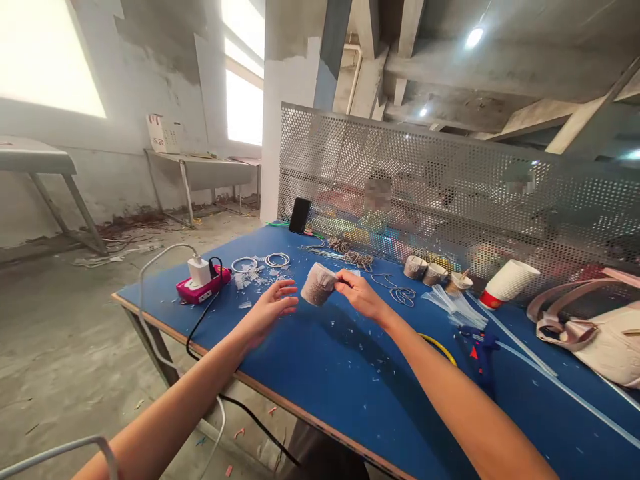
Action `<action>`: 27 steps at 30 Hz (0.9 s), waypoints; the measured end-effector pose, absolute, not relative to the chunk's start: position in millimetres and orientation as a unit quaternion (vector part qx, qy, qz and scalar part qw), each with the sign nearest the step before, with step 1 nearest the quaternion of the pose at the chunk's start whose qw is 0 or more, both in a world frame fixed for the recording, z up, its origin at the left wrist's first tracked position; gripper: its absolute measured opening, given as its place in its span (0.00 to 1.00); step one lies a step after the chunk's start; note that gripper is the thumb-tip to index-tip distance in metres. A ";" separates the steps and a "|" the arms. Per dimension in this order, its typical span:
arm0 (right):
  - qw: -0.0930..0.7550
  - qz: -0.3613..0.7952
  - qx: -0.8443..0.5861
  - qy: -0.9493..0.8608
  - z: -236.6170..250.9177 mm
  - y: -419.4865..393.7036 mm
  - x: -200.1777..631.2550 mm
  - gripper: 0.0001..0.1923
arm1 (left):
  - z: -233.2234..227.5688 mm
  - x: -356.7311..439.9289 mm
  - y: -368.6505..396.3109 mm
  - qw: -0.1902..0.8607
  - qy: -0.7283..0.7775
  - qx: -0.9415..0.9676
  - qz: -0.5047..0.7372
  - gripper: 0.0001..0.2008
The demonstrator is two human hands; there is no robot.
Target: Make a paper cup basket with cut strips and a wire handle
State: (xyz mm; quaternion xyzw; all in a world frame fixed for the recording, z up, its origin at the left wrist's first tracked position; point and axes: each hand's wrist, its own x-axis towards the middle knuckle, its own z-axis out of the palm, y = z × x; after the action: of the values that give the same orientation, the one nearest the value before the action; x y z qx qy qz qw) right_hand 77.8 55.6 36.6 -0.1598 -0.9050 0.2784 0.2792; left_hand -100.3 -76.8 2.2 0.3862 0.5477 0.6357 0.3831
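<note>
My right hand (361,293) grips a small paper cup with a speckled brown-and-white covering (318,284) by its rim, holding it tilted on its side just above the blue table (320,373). My left hand (273,305) is open, fingers spread, a little left of the cup and not touching it. Three similar covered cups (434,272) stand farther back on the right. A blue glue gun (479,348) lies by my right forearm, with clear glue sticks (453,303) beside it.
A pink power strip with a white charger (203,281) sits at the left edge, cables hanging off. White rings (276,259), scraps, a black phone (299,215), stacked white cups (509,283) and a pink bag (595,327) surround the work area. A perforated metal screen (450,187) backs the table; people sit behind it.
</note>
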 end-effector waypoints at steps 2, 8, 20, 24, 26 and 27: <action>0.275 0.307 -0.154 -0.898 38.6 46.8 79.5 0.08 | 6.2 -92.7 -83.4 0.435 0.508 0.385 0.636 0.25; 0.285 0.359 -0.142 -0.877 39.3 25.9 85.1 0.12 | 1.4 -71.5 -91.8 0.471 0.440 0.352 0.679 0.27; 0.298 0.038 0.026 -0.954 -7.2 -42.1 99.5 0.24 | -12.8 -60.1 -113.0 0.408 0.426 0.247 0.769 0.23; 0.386 0.024 0.003 -0.922 2.5 -50.9 102.8 0.17 | -12.2 -60.6 -117.6 0.461 0.406 0.212 0.760 0.20; 0.418 -0.011 -0.033 -0.908 9.3 -52.8 99.6 0.22 | -11.1 -57.9 -120.7 0.494 0.387 0.224 0.746 0.20; 0.416 -0.033 -0.035 -0.908 11.2 -54.6 97.9 0.25 | -10.8 -56.2 -122.5 0.505 0.377 0.232 0.741 0.20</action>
State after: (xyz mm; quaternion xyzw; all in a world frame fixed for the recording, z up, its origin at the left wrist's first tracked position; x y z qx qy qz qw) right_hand 97.9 -54.6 11.2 -0.0351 -0.9080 -0.0331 0.4161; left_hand -56.2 -122.5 -10.8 0.2318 0.3770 0.7408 0.5053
